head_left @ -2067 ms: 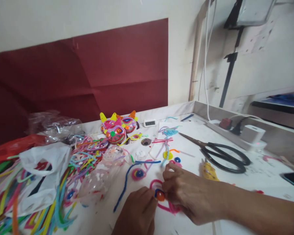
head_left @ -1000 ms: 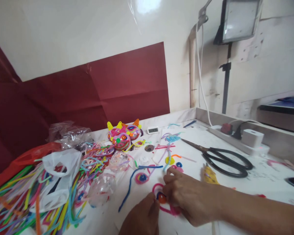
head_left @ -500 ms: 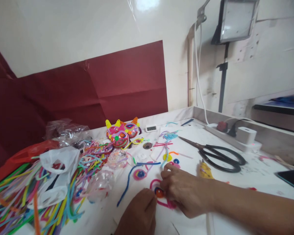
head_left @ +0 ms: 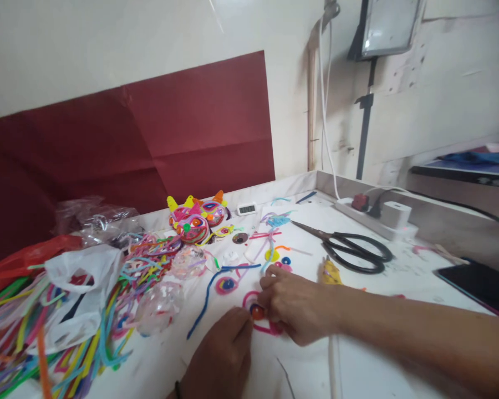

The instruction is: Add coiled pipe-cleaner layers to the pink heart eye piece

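Observation:
A curled pink pipe cleaner [head_left: 268, 329], with an orange ball [head_left: 256, 312] and a dark blue coil by it, lies on the white tabletop between my hands. My right hand [head_left: 293, 303] reaches in from the right, its bent fingers closed on the pink pipe cleaner's edge and partly covering it. From below, my left hand [head_left: 224, 352] comes up to the ball, thumb and fingers pressed together; whatever is in them is hidden. Left of them are a pink-and-blue coiled disc [head_left: 226, 285] and a bent blue pipe cleaner [head_left: 208, 302].
Loose pipe cleaners [head_left: 81, 354] and a white plastic bag [head_left: 77, 288] cover the left side. Clear plastic balls [head_left: 160, 307] and decorated animal-faced balls [head_left: 193, 227] stand behind. Black-handled scissors [head_left: 353, 249], a power strip [head_left: 370, 219] and a phone [head_left: 478, 285] lie to the right.
The camera view has shifted, so the whole scene sits further left and slightly higher. Both hands stay in nearly the same place around the pink pipe cleaner.

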